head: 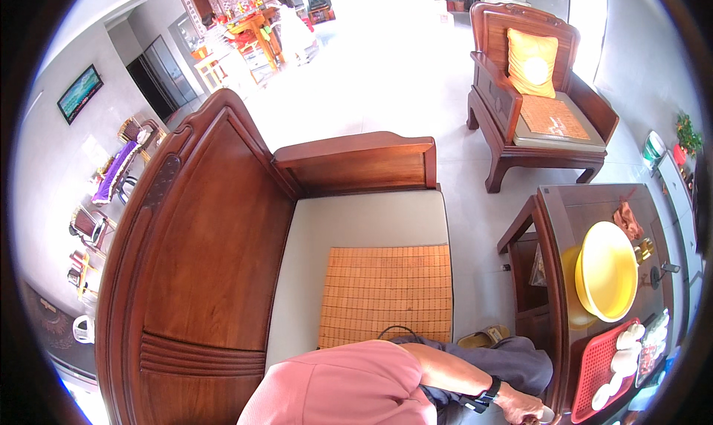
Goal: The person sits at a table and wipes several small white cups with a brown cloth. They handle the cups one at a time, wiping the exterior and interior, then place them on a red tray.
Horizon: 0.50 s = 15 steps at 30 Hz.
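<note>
My left hand (pixel 523 405) is at the bottom edge of the view, beside the near edge of the dark wooden coffee table (pixel 560 313). A black wristwatch (pixel 486 394) is on this wrist. A small pale rounded object (pixel 547 415) shows at the fingers; whether they grip it is not clear. The forearm comes from a pink short sleeve, over dark trousers (pixel 515 358). My right hand is out of view. On the table, a red perforated tray (pixel 591 369) holds several white cups (pixel 625 362), and a yellow plastic basin (pixel 607 269) stands beyond it.
A wooden sofa (pixel 206 230) with a bamboo seat mat (pixel 387 291) surrounds me. A brown cloth (pixel 628 220) lies behind the basin. A slipper (pixel 484 337) is on the floor. An armchair (pixel 523 13) with a yellow cushion (pixel 532 63) stands further off. Another person (pixel 292 27) is at a distant table.
</note>
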{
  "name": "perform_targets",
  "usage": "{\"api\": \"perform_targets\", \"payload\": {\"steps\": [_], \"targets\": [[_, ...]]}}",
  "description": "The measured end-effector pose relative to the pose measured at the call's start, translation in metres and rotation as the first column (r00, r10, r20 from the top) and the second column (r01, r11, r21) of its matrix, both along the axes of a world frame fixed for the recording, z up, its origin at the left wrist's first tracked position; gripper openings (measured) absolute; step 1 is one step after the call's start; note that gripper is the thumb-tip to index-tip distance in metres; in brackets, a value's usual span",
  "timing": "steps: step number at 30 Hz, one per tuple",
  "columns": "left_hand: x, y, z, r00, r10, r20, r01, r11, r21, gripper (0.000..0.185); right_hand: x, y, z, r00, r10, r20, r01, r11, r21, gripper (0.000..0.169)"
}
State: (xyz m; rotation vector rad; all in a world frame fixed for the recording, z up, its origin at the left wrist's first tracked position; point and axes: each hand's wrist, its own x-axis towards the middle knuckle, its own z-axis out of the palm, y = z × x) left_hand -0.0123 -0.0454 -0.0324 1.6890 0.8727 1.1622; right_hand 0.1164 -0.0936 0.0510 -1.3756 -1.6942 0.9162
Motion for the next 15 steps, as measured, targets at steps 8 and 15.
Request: {"api": "perform_targets", "payload": {"steps": [8,15], "targets": [[0.005,-0.005,-0.004,1.000,-0.016,0.004,0.016,1.000,-0.019,0.018,0.024,-0.007,-0.013,1.000,0.004,-0.020,-0.004,1.000,0.010,0.062],[0.015,-0.012,-0.006,0.999,-0.044,0.001,0.044,0.999,-0.019,0.017,0.060,-0.005,-0.036,0.999,-0.032,-0.011,0.032,0.999,0.008,0.062]]}}
